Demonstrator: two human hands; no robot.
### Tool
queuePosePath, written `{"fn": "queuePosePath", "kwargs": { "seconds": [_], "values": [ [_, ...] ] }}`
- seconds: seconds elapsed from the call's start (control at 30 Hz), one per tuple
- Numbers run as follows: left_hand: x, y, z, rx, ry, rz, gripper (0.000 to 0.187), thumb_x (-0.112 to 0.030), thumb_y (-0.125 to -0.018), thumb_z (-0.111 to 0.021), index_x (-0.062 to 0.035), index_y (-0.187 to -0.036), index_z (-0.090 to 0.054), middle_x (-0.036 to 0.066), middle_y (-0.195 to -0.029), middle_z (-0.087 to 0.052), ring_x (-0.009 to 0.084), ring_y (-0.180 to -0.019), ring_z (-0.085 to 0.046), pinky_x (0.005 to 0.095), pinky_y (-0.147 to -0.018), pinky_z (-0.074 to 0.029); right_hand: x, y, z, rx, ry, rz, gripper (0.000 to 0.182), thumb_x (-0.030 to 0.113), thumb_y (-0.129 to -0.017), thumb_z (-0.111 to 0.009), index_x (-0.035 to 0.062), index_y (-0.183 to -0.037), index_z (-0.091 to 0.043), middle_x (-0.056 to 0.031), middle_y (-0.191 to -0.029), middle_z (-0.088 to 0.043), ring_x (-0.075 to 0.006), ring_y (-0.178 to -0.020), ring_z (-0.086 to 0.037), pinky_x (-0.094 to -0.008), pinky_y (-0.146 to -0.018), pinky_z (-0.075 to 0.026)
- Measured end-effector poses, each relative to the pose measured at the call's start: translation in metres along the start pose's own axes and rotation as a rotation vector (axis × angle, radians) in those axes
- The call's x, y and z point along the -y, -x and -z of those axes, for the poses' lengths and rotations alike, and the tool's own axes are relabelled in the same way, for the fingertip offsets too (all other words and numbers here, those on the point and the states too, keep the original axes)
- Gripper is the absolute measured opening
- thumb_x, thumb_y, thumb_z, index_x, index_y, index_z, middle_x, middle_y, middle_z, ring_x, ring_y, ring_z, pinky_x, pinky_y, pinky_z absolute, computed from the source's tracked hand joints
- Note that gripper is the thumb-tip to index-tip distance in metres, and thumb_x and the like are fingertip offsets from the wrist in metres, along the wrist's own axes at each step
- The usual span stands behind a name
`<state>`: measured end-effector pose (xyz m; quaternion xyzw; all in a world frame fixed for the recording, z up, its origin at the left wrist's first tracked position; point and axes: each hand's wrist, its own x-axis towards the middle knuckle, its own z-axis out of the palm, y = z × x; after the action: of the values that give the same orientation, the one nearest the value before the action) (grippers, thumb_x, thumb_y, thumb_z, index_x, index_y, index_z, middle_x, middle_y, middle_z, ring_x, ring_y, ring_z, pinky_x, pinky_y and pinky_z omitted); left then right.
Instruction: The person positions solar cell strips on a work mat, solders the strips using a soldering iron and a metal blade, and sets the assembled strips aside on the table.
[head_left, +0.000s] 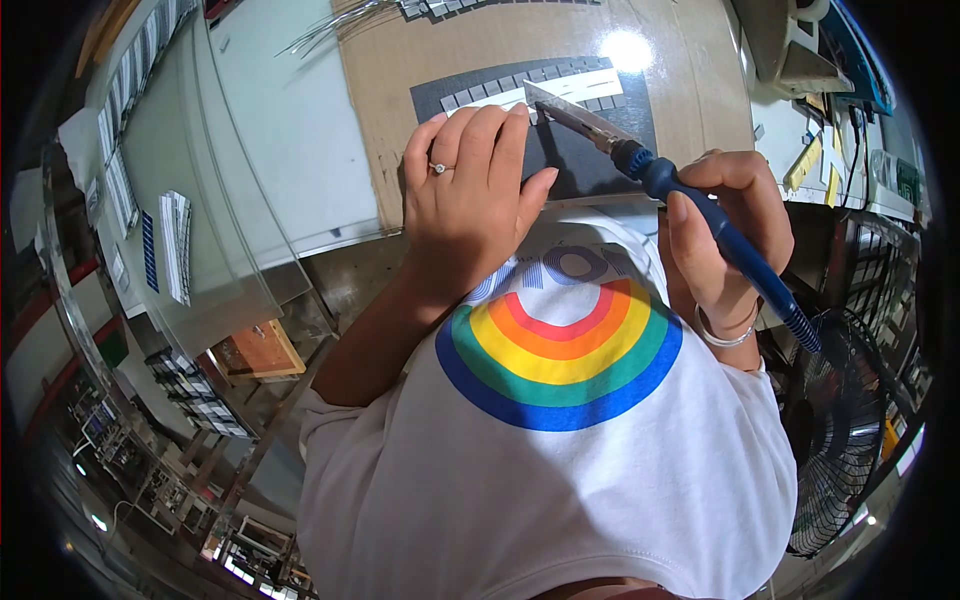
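Observation:
My right hand is closed round the blue handle of a soldering iron. The iron slants up and left, its metal tip close over a white strip, just right of my left fingertips. My left hand lies palm down with fingers stretched out and thumb apart, fingertips on the strip's near edge. Beneath the strip runs a row of small dark grey rectangular pieces on a black mat. My left fingers hide part of the strip's lower edge.
A brown cardboard sheet underlies the mat. At the top lies a bundle of thin silvery strips beside another dark row. Glass sheets and striped pieces sit at the left. A black fan stands at the lower right.

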<state>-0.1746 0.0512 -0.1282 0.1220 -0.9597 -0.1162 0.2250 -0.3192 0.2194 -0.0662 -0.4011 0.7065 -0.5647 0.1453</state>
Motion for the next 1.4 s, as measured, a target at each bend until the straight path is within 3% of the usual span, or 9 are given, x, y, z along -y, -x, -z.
{"fn": "queuePosePath", "kwargs": {
  "seconds": [0.6, 0.7, 1.0, 1.4],
  "values": [
    [0.000, -0.001, 0.000, -0.035, -0.008, -0.010, 0.063, -0.017, -0.070, -0.084, -0.0022, -0.127, -0.059, 0.013, -0.121, -0.055, 0.0300, -0.114, -0.054, 0.0489, -0.105, -0.036, 0.003, 0.003, 0.003, -0.043, -0.001, -0.103, 0.020, 0.008, -0.083, -0.072, -0.0021, -0.093, -0.059, -0.0071, -0.086, -0.059, -0.0104, -0.072, -0.060, -0.0208, -0.066, -0.047],
    [0.004, 0.002, -0.004, -0.136, -0.012, -0.020, 0.058, -0.025, -0.069, -0.084, -0.0049, -0.118, -0.062, 0.012, -0.119, -0.056, 0.0286, -0.113, -0.053, 0.0471, -0.103, -0.038, 0.000, 0.003, 0.003, -0.046, -0.006, -0.075, 0.020, 0.008, -0.083, -0.072, -0.0021, -0.093, -0.059, -0.0069, -0.086, -0.059, -0.0102, -0.072, -0.060, -0.0208, -0.066, -0.047],
    [0.011, 0.012, -0.007, -0.273, 0.153, -0.083, 0.038, -0.016, -0.071, -0.080, -0.0107, -0.103, -0.060, 0.009, -0.111, -0.055, 0.0263, -0.108, -0.052, 0.0480, -0.103, -0.036, -0.001, 0.004, 0.003, -0.021, 0.005, -0.032, 0.019, 0.008, -0.082, -0.072, -0.0016, -0.093, -0.060, -0.0061, -0.083, -0.060, -0.0093, -0.069, -0.058, -0.0203, -0.063, -0.044],
    [0.007, 0.007, -0.002, -0.253, 0.197, 0.054, 0.035, -0.015, -0.074, -0.076, -0.0093, -0.106, -0.064, 0.008, -0.111, -0.057, 0.0269, -0.108, -0.053, 0.0468, -0.100, -0.034, -0.001, 0.007, 0.007, -0.069, -0.005, -0.044, 0.021, 0.008, -0.083, -0.073, -0.0025, -0.095, -0.060, -0.0068, -0.086, -0.060, -0.0100, -0.072, -0.059, -0.0213, -0.067, -0.045]
  ]
}}
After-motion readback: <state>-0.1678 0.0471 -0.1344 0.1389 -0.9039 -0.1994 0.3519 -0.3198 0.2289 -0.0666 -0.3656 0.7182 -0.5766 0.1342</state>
